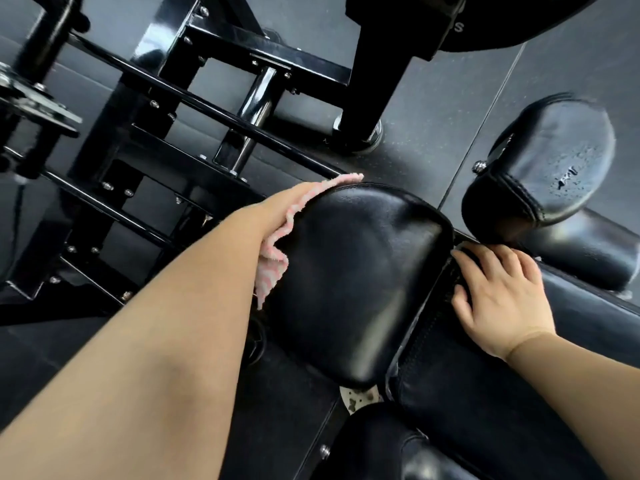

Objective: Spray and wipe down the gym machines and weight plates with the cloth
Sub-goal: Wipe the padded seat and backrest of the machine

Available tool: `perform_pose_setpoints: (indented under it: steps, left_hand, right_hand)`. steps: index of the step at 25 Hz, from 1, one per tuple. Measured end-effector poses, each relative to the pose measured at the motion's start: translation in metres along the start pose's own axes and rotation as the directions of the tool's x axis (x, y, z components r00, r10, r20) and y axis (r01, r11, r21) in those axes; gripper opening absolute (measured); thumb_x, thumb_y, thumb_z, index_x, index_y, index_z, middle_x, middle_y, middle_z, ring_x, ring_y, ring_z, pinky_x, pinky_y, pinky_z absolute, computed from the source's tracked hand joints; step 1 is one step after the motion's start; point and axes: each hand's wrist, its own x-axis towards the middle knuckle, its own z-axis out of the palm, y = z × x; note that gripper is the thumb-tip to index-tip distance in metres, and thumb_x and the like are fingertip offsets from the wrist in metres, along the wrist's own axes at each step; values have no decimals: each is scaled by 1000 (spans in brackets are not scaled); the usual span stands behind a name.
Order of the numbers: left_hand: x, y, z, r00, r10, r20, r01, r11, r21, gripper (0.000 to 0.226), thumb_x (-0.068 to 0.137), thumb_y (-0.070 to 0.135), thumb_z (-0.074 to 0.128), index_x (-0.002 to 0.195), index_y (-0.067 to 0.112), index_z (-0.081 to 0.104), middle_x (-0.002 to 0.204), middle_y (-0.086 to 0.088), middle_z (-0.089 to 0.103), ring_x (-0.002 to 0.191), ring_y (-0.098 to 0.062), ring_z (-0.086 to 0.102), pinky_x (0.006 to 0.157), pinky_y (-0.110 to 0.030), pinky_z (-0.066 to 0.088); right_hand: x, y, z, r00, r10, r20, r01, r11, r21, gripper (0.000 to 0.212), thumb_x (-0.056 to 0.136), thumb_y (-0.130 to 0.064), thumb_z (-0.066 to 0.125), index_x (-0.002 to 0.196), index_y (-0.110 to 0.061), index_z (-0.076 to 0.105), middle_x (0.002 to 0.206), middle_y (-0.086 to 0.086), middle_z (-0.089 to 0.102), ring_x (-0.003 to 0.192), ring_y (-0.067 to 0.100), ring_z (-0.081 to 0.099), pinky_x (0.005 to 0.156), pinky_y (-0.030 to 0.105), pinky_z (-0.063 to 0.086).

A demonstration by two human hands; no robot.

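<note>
A black padded cushion (356, 271) of a gym machine fills the middle of the head view. My left hand (280, 211) reaches round the cushion's left edge and holds a pink and white cloth (273, 265) against its side; the fingers are hidden behind the pad and cloth. My right hand (495, 296) rests with fingers spread and relaxed on the black pad (571, 334) to the right, at the gap between the cushions. A second round black pad (550, 161) at the upper right carries spray droplets.
The machine's black steel frame (214, 109) with bolts and a chrome post (249, 109) runs across the upper left. A thick black upright (374, 81) stands on the dark rubber floor (450, 98). Another black pad (388, 445) lies at the bottom.
</note>
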Motion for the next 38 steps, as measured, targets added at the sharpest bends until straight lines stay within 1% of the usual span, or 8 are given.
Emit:
perform_pose_setpoints:
  steps: [4,9,15,20,24,27,30,38]
  left_hand:
    - [-27,-41,14,978,-108,-178,42,940,-337,59,81,69,49,128,33,56,146,-7,41,137,-15,32,108,-27,27]
    - [-67,-73,48,906,-118,-406,-100,873,-477,27,97,43,39,90,22,55,82,14,52,80,-1,52,70,-14,37]
    - [-96,-103,94,785,60,-617,-369,845,-387,80,73,49,72,140,28,35,131,6,51,115,-2,53,91,-22,44]
    - [-117,-125,135,731,229,-642,-236,969,76,101,69,41,75,140,54,4,155,2,-1,140,-16,16,114,-41,24]
    - [-119,-139,130,657,632,-412,61,499,864,92,77,83,20,147,25,5,153,-19,1,138,-45,1,109,-61,3]
    - [-109,-104,122,704,630,-327,150,317,936,96,76,82,15,150,22,6,156,-17,3,140,-44,4,107,-66,10]
    - [-75,-33,118,744,516,-424,214,417,884,98,74,85,20,147,30,-14,156,-9,-15,143,-38,-10,110,-61,3]
    - [-30,43,149,659,670,-342,141,336,931,55,93,53,33,141,25,33,147,-5,32,141,-32,14,110,-61,5]
  right_hand:
    - [-1,-1,0,1000,-3,-25,3,1000,3,55,79,-34,35,115,-3,62,113,19,61,104,37,46,94,45,28]
    - [0,-1,1,999,0,-34,0,1000,-1,54,79,-34,35,116,-4,61,114,18,60,104,36,45,93,44,27]
    - [0,0,2,999,-8,-38,7,1000,-15,50,80,-33,36,116,-7,60,117,17,60,107,37,49,93,43,25]
    - [-1,2,3,998,-26,-60,26,1000,-1,47,82,-32,36,114,-7,59,117,17,60,106,38,51,94,42,26]
    - [-1,2,5,995,-39,-89,40,999,19,47,83,-32,35,114,-4,58,116,18,60,106,39,52,94,43,29]
    - [-1,3,3,995,-51,-82,53,998,23,48,84,-33,35,114,-4,58,115,17,60,105,38,53,94,43,30]
    - [0,3,2,995,-56,-79,58,998,21,48,82,-34,36,113,-5,59,114,16,60,103,37,53,92,42,29]
    - [-1,7,7,981,-72,-181,103,980,169,41,82,-30,40,108,-3,58,109,17,58,100,35,52,93,41,31]
